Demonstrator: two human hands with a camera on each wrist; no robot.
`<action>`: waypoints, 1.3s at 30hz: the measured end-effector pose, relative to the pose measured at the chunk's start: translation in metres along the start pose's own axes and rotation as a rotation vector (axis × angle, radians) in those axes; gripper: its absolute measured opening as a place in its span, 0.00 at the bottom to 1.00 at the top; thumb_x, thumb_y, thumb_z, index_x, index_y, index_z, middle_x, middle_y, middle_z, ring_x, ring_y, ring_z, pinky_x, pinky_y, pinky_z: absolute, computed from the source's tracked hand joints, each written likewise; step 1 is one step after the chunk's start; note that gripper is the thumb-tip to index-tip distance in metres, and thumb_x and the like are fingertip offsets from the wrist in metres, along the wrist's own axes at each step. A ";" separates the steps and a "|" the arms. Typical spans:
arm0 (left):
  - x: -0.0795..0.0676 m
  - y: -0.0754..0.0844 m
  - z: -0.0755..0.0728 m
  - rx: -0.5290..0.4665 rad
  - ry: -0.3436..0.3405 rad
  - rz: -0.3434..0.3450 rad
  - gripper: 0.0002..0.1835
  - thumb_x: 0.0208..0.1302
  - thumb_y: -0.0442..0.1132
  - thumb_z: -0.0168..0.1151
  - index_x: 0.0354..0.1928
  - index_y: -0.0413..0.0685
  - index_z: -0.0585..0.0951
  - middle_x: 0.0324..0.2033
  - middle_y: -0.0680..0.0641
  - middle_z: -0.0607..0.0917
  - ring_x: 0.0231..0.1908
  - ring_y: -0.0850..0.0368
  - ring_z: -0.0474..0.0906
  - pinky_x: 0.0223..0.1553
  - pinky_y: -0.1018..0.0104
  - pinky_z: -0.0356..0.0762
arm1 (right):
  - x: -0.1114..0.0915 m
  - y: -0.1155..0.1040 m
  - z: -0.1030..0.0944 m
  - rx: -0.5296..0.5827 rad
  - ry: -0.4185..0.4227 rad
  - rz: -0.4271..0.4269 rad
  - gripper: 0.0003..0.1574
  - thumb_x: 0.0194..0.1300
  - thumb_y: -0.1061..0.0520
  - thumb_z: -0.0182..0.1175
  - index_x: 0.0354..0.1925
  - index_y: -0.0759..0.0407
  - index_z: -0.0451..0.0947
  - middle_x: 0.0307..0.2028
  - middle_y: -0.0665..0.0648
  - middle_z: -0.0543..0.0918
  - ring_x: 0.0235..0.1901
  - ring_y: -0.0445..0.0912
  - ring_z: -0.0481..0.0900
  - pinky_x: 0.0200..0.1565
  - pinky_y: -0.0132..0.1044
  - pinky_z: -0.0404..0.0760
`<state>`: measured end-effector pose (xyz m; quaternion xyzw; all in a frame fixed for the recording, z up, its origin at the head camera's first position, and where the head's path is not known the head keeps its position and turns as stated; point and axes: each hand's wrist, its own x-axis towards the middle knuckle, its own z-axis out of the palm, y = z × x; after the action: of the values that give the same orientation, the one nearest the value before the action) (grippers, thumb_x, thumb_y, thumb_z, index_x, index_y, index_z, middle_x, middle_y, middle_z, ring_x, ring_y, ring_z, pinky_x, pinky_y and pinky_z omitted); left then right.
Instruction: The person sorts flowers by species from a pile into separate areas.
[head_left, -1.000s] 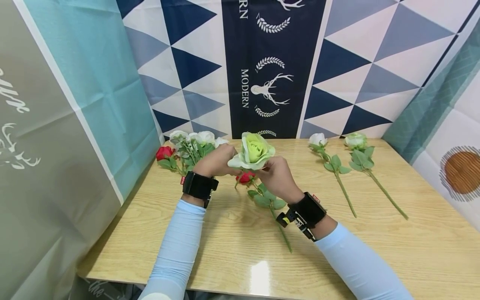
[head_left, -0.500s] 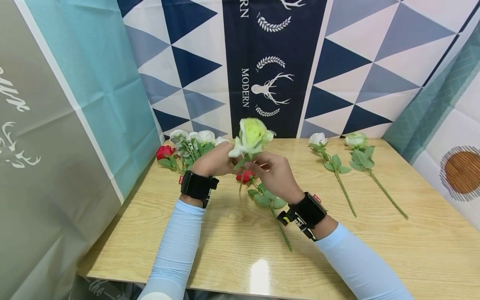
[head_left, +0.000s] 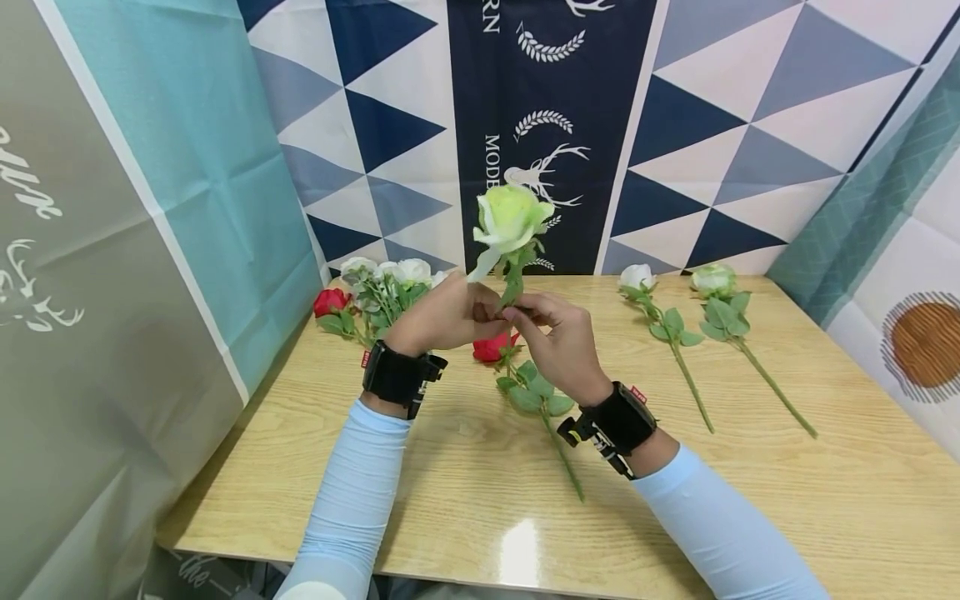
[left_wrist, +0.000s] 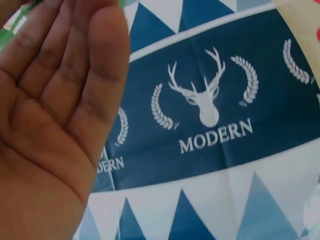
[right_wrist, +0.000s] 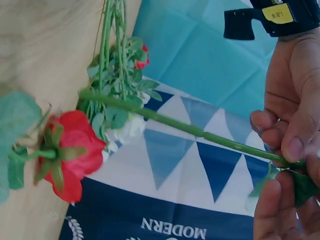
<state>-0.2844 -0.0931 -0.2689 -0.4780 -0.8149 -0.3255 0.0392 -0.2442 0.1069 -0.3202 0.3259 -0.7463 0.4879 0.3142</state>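
Observation:
Upright over the table, an artificial pale green rose (head_left: 512, 218) is held between both hands. My left hand (head_left: 444, 315) pinches its stem below the leaves, thumb against fingertips. My right hand (head_left: 564, 348) pinches at the leaves on the same stem, close to the left fingertips. In the right wrist view, the bare green stem (right_wrist: 200, 134) runs out from the fingers. The left wrist view shows the left palm (left_wrist: 45, 125), with its fingertips cut off at the top. Beneath the hands lies a red rose (head_left: 491, 346), its leafy stem pointing towards me.
On the wooden table (head_left: 465, 500), a bunch of white roses (head_left: 408, 273) lies at the back left beside another red rose (head_left: 330, 302). To the right lie a white rose (head_left: 637, 277) and a green-white rose (head_left: 712, 280). Patterned cloth (head_left: 405, 150) hangs behind.
The green rose has tipped from facing me to upright, and its bloom has risen. Both hands have drawn together at the stem, the right one shifting its fingers there. The roses on the table stay put.

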 end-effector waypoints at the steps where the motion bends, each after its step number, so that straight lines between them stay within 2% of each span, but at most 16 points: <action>1: 0.002 0.000 0.001 -0.006 0.010 0.010 0.08 0.68 0.34 0.68 0.29 0.45 0.88 0.17 0.56 0.79 0.16 0.62 0.70 0.24 0.68 0.69 | 0.001 0.000 -0.002 -0.004 0.012 -0.006 0.06 0.69 0.65 0.66 0.43 0.65 0.88 0.38 0.58 0.89 0.34 0.48 0.87 0.40 0.30 0.82; 3: 0.004 0.000 0.004 -0.017 0.043 0.024 0.06 0.69 0.35 0.67 0.35 0.44 0.90 0.21 0.54 0.84 0.17 0.63 0.73 0.24 0.68 0.72 | 0.004 0.001 -0.006 -0.019 0.037 -0.010 0.06 0.71 0.65 0.64 0.42 0.66 0.87 0.36 0.59 0.89 0.31 0.48 0.86 0.38 0.28 0.80; 7: 0.007 -0.002 0.006 0.010 0.119 0.016 0.07 0.71 0.37 0.66 0.37 0.44 0.90 0.26 0.54 0.87 0.20 0.63 0.77 0.27 0.67 0.76 | 0.014 0.000 -0.022 -0.028 0.064 0.042 0.06 0.72 0.67 0.61 0.42 0.70 0.85 0.36 0.62 0.87 0.31 0.47 0.83 0.37 0.26 0.79; 11: 0.004 -0.002 0.002 0.070 0.165 -0.048 0.08 0.72 0.40 0.66 0.36 0.46 0.90 0.25 0.56 0.86 0.22 0.62 0.77 0.30 0.66 0.77 | 0.025 0.000 -0.048 -0.058 0.117 0.130 0.09 0.72 0.68 0.61 0.46 0.72 0.85 0.39 0.65 0.86 0.32 0.42 0.82 0.36 0.24 0.79; 15: -0.001 -0.008 -0.004 0.126 0.209 -0.127 0.09 0.73 0.42 0.65 0.37 0.47 0.90 0.23 0.55 0.84 0.22 0.61 0.76 0.31 0.65 0.76 | 0.032 0.001 -0.079 -0.122 0.176 0.206 0.12 0.74 0.63 0.61 0.49 0.70 0.86 0.41 0.65 0.87 0.31 0.35 0.81 0.34 0.22 0.78; 17: -0.004 -0.012 -0.006 0.145 0.229 -0.164 0.09 0.73 0.42 0.65 0.37 0.47 0.90 0.24 0.52 0.85 0.22 0.60 0.76 0.32 0.64 0.76 | 0.034 0.003 -0.095 -0.158 0.194 0.229 0.13 0.74 0.61 0.62 0.49 0.68 0.86 0.40 0.61 0.88 0.31 0.33 0.82 0.34 0.22 0.77; 20: -0.007 -0.018 -0.010 0.166 0.246 -0.211 0.10 0.73 0.42 0.64 0.38 0.47 0.90 0.26 0.50 0.86 0.25 0.58 0.77 0.35 0.62 0.76 | 0.036 0.009 -0.118 -0.191 0.229 0.271 0.14 0.74 0.60 0.62 0.50 0.68 0.86 0.37 0.50 0.88 0.31 0.34 0.81 0.33 0.22 0.76; 24: -0.012 -0.026 -0.014 0.208 0.255 -0.266 0.10 0.74 0.42 0.64 0.37 0.47 0.90 0.28 0.51 0.87 0.29 0.57 0.80 0.38 0.60 0.78 | 0.035 0.016 -0.145 -0.233 0.286 0.336 0.15 0.74 0.58 0.63 0.51 0.67 0.86 0.33 0.37 0.84 0.31 0.34 0.80 0.34 0.23 0.75; 32: -0.020 -0.042 -0.023 0.234 0.278 -0.351 0.11 0.74 0.42 0.64 0.37 0.44 0.90 0.28 0.49 0.87 0.30 0.53 0.79 0.38 0.58 0.77 | 0.024 0.036 -0.198 -0.300 0.371 0.505 0.19 0.73 0.57 0.62 0.54 0.70 0.84 0.29 0.30 0.81 0.28 0.31 0.79 0.32 0.19 0.75; 35: -0.026 -0.047 -0.026 0.252 0.288 -0.388 0.12 0.73 0.42 0.64 0.33 0.45 0.89 0.24 0.50 0.84 0.27 0.53 0.75 0.35 0.59 0.72 | 0.015 0.047 -0.217 -0.375 0.379 0.582 0.21 0.74 0.55 0.61 0.56 0.69 0.83 0.27 0.25 0.78 0.29 0.29 0.76 0.33 0.19 0.72; 39: -0.033 -0.055 -0.028 0.265 0.287 -0.439 0.16 0.74 0.42 0.63 0.26 0.45 0.85 0.17 0.51 0.71 0.22 0.54 0.66 0.30 0.61 0.63 | -0.001 0.063 -0.240 -0.504 0.324 0.705 0.27 0.76 0.48 0.57 0.60 0.67 0.81 0.24 0.20 0.70 0.29 0.24 0.71 0.34 0.21 0.70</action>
<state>-0.3177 -0.1517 -0.2866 -0.2299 -0.9204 -0.2810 0.1448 -0.2574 0.3507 -0.2756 -0.1146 -0.8482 0.4130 0.3112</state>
